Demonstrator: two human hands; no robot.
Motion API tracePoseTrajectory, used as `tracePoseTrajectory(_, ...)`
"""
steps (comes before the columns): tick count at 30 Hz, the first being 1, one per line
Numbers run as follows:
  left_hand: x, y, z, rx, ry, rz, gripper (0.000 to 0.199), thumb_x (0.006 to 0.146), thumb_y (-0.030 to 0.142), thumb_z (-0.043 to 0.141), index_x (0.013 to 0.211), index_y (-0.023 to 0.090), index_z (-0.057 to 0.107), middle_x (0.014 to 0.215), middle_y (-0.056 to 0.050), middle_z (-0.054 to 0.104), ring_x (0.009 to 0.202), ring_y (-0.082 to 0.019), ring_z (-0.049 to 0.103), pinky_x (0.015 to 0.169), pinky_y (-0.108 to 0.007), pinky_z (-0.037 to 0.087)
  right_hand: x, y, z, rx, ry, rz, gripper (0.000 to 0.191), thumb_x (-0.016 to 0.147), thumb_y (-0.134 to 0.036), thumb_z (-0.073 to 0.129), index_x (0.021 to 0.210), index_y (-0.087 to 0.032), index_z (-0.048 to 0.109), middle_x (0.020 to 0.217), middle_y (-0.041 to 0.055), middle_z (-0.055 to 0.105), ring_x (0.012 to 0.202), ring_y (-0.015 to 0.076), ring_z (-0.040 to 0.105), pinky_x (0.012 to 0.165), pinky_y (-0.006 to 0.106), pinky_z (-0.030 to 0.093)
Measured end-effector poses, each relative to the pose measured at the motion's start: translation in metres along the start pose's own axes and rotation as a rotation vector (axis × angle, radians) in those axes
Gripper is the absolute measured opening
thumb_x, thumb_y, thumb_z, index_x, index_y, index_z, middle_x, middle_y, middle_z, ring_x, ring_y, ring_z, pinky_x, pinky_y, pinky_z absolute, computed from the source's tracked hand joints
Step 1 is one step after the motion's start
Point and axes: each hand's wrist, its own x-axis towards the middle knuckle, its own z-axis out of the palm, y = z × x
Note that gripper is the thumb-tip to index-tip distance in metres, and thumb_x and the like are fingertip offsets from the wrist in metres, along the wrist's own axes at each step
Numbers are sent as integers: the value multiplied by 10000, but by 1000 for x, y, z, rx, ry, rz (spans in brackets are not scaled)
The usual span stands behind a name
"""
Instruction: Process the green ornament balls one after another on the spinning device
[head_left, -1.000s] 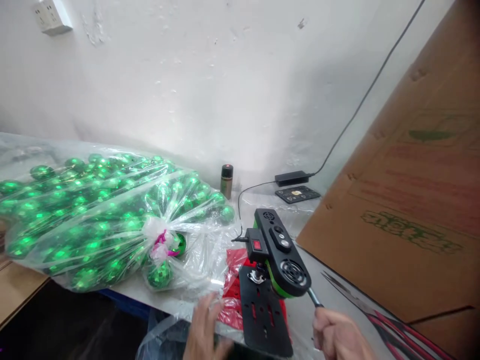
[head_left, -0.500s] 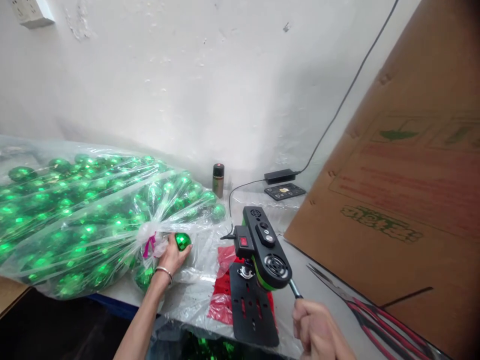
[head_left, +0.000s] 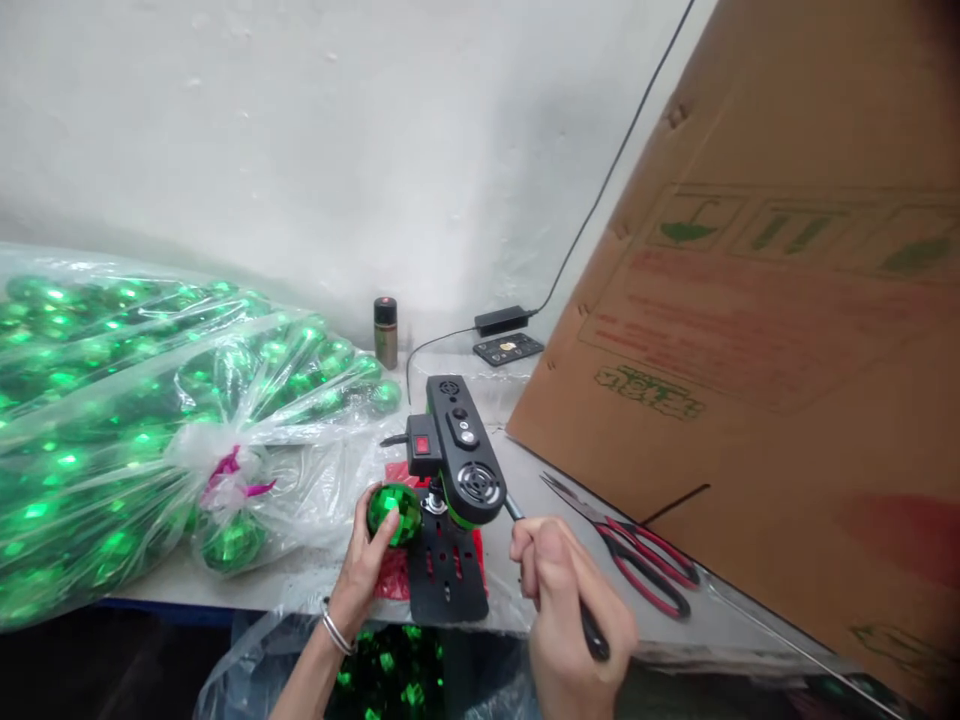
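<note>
My left hand point(head_left: 364, 560), with a silver bangle at the wrist, grips a shiny green faceted ball point(head_left: 397, 512) between thumb and fingers. The ball is beside the left edge of a black device point(head_left: 466, 440), which has round vents, buttons and a red switch. Beneath that device lies a slotted black base plate point(head_left: 446, 585) on red plastic point(head_left: 394, 575). My right hand point(head_left: 574, 610) is closed around a screwdriver-like tool point(head_left: 595, 632) with a black handle and metal shaft. The shaft points up toward the device's lower right side; its tip is hidden.
A clear bag point(head_left: 97, 400) full of green balls, tied with pink ribbon, fills the left. Scissors point(head_left: 637, 560) lie right of the device, beside a large leaning carton point(head_left: 750, 350). Behind stand a small bottle point(head_left: 385, 335), a power adapter point(head_left: 501, 320) and a phone point(head_left: 508, 348).
My left hand has brought the green ball from beside the bag's knot rightward to the black device. The camera view has shifted right. My right hand still grips the tool.
</note>
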Motion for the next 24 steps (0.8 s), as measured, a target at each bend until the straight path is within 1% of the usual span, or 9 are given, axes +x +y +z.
tracePoseTrajectory(2, -6, -15, 4, 170, 13, 67, 858, 915, 777, 857, 1549, 247, 628, 1671, -175, 676, 1662, -450, 570, 1432, -614, 413, 0, -1, 0, -3, -11, -12, 524, 1258, -298, 528, 738, -237, 566, 652, -36, 546, 582, 116, 542, 544, 262, 407)
tracePoseTrajectory(3, -9, -22, 6, 240, 6, 92, 858, 926, 781, 829, 1558, 239, 622, 1679, -184, 671, 1667, -461, 564, 1434, -633, 405, -1, -1, -1, -4, -16, -17, 511, 1259, -289, 521, 753, -238, 574, 659, -37, 549, 586, 116, 545, 551, 261, 417)
tracePoseTrajectory(6, -18, -42, 13, 378, -17, 182, 852, 944, 709, 805, 1601, 216, 577, 1681, -219, 666, 1646, -483, 584, 1400, -692, 437, -6, 2, -2, -10, -24, -26, 474, 1257, -254, 513, 787, -240, 577, 684, -38, 566, 598, 112, 546, 561, 261, 419)
tracePoseTrajectory(10, -27, -62, 20, 544, -33, 314, 828, 912, 534, 857, 1615, 219, 552, 1676, -230, 664, 1617, -480, 617, 1358, -711, 488, -11, 6, -4, -4, -30, -46, 443, 1251, -214, 504, 817, -239, 587, 712, -29, 583, 626, 120, 565, 573, 274, 421)
tracePoseTrajectory(12, -31, -68, 23, 598, -43, 383, 795, 913, 464, 858, 1606, 220, 554, 1634, -228, 687, 1576, -476, 652, 1326, -717, 523, -12, 8, -5, 1, -32, -60, 439, 1249, -199, 501, 819, -239, 579, 716, -30, 576, 633, 119, 570, 583, 273, 428)
tracePoseTrajectory(16, -34, -72, 30, 664, -19, 510, 774, 881, 344, 881, 1581, 221, 573, 1562, -224, 704, 1500, -469, 694, 1268, -719, 575, -11, 7, -5, -12, -42, -62, 422, 1248, -189, 498, 834, -242, 561, 729, -33, 585, 624, 110, 562, 570, 264, 419)
tracePoseTrajectory(20, -31, -71, 36, 688, 0, 530, 766, 806, 312, 925, 1509, 219, 636, 1486, -206, 715, 1441, -471, 721, 1222, -719, 612, -11, 6, -6, -22, -55, -67, 402, 1242, -175, 495, 851, -245, 554, 746, -39, 591, 632, 99, 574, 584, 248, 434)
tracePoseTrajectory(22, -27, -69, 36, 666, -11, 493, 785, 757, 315, 949, 1479, 223, 656, 1466, -190, 728, 1419, -467, 734, 1221, -717, 615, -12, 6, -7, -17, -55, -64, 399, 1234, -159, 496, 848, -244, 552, 751, -39, 588, 636, 98, 577, 584, 248, 432)
tracePoseTrajectory(24, -24, -65, 34, 630, -24, 421, 816, 724, 330, 962, 1474, 222, 660, 1459, -180, 751, 1405, -463, 751, 1222, -708, 617, -13, 7, -7, -13, -57, -43, 395, 1224, -143, 499, 846, -243, 554, 756, -36, 584, 644, 102, 577, 588, 252, 428)
